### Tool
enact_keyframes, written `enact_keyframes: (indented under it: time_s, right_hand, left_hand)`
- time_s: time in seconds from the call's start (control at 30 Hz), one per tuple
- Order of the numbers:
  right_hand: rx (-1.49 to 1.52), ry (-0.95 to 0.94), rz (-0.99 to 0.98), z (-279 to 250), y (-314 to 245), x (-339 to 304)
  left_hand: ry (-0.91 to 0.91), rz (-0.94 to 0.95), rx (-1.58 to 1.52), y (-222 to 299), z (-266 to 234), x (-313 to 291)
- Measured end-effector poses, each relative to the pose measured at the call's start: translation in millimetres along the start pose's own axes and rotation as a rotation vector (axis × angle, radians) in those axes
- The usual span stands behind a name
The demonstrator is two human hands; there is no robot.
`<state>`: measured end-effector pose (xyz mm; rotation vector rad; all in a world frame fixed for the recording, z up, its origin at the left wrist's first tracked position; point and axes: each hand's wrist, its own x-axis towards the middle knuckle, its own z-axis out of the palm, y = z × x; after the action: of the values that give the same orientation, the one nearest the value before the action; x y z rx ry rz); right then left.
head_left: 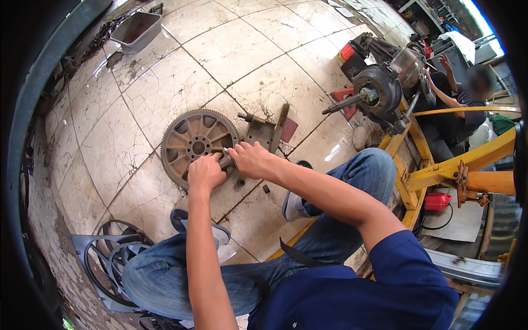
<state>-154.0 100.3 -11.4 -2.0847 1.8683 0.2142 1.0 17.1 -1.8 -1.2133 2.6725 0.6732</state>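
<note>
A round flywheel (181,163) with a toothed rim lies flat on the tiled floor in front of me. Over its near right edge, my left hand (207,174) is curled shut against a small grey cylindrical metal part (225,161). My right hand (252,159) closes its fingers on the same part from the right; the fingers hide much of it. Just beyond my right hand are a grey metal bracket (260,132), a long flat metal bar (280,126) and a dark red square sheet (290,131). Small metal pieces (241,182) lie near my right wrist.
A grey tub (137,34) with dark residue stands at the far left. A greasy engine or gearbox assembly (379,91) sits at the right by a yellow frame (418,176). Another person (465,104) works behind it. A fan shroud (110,258) rests beside my left knee.
</note>
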Motion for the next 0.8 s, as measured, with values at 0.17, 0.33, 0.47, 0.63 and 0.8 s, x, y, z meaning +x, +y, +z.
enact_keyframes:
  time_s: [0.17, 0.33, 0.47, 0.63, 0.8]
  right_hand:
    - [0.114, -0.337, -0.022, -40, 0, 1]
    - [0.120, -0.556, -0.056, -57, 10, 10]
    - [0.159, -0.791, -0.014, -78, 3, 24]
    - [0.133, -0.602, -0.067, -77, 5, 5]
    - [0.198, -0.622, -0.052, -67, 3, 21]
  left_hand:
    - [0.008, -0.014, 0.000, -2, 3, -2]
    - [-0.005, -0.004, -0.002, 5, -2, 0]
    - [0.009, -0.012, -0.016, 0, -2, -5]
    - [0.022, 0.000, -0.018, 0, 2, -4]
    - [-0.028, -0.028, -0.046, -3, 2, -3]
